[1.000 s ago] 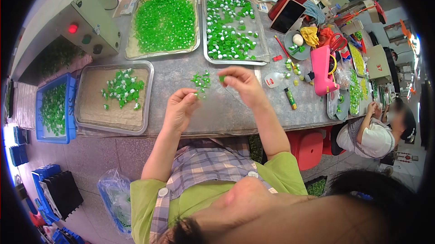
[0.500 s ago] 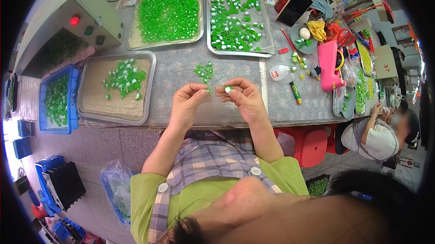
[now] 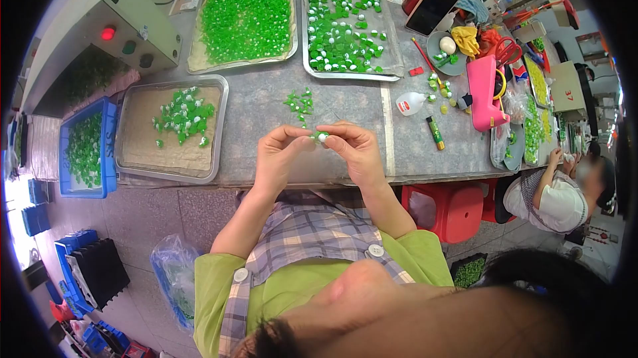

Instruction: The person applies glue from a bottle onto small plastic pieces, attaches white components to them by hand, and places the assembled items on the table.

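My left hand pinches a small green piece, mostly covered by the fingertips. Right beside it, my right hand holds a small green-and-white figure between thumb and fingers. The fingertips of both hands meet there, and the two pieces look to be touching. Just beyond my hands, a loose cluster of small green pieces lies on the grey table. A tray to the left bears a heap of green-and-white figures.
Behind stand a tray of green pieces and a tray of green-and-white figures. A machine and a blue basket are at left. Glue bottle, glue stick, pink tape dispenser and phone lie right. Another person sits farther right.
My right hand has moved left, bringing the green-and-white figure against the small green piece in my left hand. The gap between my hands has closed.
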Tool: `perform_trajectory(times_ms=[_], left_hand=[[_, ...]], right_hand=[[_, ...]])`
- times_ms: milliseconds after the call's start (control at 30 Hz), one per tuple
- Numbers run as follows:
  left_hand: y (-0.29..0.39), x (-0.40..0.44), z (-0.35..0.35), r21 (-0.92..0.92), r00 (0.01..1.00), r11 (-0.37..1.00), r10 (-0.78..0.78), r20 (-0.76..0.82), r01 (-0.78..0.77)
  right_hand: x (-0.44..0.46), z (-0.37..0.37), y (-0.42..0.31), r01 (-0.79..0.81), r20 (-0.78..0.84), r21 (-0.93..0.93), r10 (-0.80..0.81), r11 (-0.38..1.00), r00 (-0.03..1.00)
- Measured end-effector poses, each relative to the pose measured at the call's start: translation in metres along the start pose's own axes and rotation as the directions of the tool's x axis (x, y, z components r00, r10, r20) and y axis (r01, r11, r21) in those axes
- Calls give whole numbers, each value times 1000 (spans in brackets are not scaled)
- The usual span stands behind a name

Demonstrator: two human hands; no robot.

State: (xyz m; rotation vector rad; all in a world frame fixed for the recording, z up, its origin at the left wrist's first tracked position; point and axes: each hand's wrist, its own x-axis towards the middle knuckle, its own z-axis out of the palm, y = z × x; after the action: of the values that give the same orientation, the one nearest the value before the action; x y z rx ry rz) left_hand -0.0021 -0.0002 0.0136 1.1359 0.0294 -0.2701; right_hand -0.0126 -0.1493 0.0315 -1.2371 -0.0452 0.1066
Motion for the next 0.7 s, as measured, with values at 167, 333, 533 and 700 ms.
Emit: perform_trajectory(times_ms=[167, 333, 533, 700], left_hand=[[-1, -1, 1, 89, 996, 992, 86, 11, -87], [-3, -2, -2, 272, 956, 917, 288, 54, -291], [2, -2, 0, 493, 870, 722, 457, 186, -485], [6, -4, 2, 488, 863, 718, 465, 195, -497]], right_hand=[[-1, 0, 1, 32, -2, -28, -32, 999, 999], [-3, -1, 1, -44, -30, 73, 46, 996, 999], [-4, -2, 1, -28, -27, 27, 28, 999, 999], [-7, 0, 7, -22, -41, 24, 23, 999, 999]])
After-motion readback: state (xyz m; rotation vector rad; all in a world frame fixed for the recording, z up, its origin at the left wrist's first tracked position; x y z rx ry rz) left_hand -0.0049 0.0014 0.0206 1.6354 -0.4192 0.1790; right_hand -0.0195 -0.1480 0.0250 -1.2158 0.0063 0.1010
